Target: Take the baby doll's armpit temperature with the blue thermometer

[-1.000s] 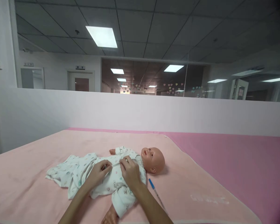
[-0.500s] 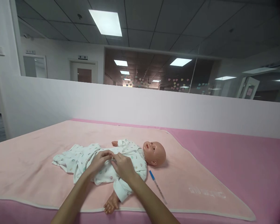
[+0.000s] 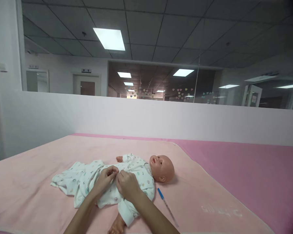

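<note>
A baby doll [image 3: 164, 168] lies on its back, its head to the right and its face turned upward. It wears a white outfit [image 3: 84, 177] with small coloured prints, spread out loosely toward the left. Over the doll's belly, my left hand [image 3: 106, 178] is closed, thumb and fingertips pinching the front of the outfit. My right hand [image 3: 128, 186] is pressed close beside it, its fingers bent in on the same spot of cloth. The exact bit of fabric between the fingertips is hidden. One doll hand [image 3: 117, 226] shows near the bottom edge.
A blue-capped pen [image 3: 168, 207] lies right of the doll, near my right forearm. Beneath everything is a peach blanket [image 3: 210, 191] over a pink surface [image 3: 246, 169]. A white low wall [image 3: 136, 118] with glass above it stands behind.
The view has tilted up a little, so the doll and blanket sit lower in the picture. Both hands stay at the doll's belly, with slight finger movement.
</note>
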Demonstrator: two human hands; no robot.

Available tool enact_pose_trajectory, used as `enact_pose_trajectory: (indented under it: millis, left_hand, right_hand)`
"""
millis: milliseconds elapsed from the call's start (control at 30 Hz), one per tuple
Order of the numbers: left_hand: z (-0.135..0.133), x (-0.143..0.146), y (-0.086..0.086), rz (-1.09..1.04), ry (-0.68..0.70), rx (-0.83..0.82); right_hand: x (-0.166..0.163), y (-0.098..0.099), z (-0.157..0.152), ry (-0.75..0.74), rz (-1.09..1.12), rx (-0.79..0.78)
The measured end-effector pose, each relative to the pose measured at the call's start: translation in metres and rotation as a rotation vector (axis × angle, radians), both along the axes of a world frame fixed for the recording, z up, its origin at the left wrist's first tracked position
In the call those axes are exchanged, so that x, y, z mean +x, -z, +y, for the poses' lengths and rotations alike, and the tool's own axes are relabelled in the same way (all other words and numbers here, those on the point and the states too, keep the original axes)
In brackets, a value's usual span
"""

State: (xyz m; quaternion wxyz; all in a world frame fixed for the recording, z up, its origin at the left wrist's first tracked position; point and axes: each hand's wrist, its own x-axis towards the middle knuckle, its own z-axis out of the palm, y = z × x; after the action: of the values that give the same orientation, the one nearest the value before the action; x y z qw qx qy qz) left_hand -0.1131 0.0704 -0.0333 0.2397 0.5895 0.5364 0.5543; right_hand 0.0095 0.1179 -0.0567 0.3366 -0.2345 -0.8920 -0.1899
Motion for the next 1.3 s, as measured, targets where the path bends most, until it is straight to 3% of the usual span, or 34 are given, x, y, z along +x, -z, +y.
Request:
enact_pose_trajectory:
  millis: [167, 500, 867, 1067, 1300]
  left_hand:
    - [-0.005, 0.004, -0.001, 0.0, -0.003, 0.074]
    - [-0.008, 0.014, -0.002, -0.043, -0.057, 0.117]
    - [0.003, 0.009, 0.007, -0.153, -0.087, 0.143]
    - [0.003, 0.008, 0.01, -0.12, -0.049, 0.176]
    - [0.001, 0.01, 0.011, -0.125, -0.097, 0.183]
  right_hand:
    - [0.002, -0.001, 0.0, 0.004, 0.106, -0.095]
    - [0.002, 0.0, -0.005, 0.066, 0.119, -0.102]
    - [0.001, 0.005, 0.001, 0.001, 0.076, 0.043]
    - [0.003, 0.003, 0.002, 0.002, 0.09, -0.006]
    - [0.005, 0.0, 0.0, -0.048, -0.021, 0.016]
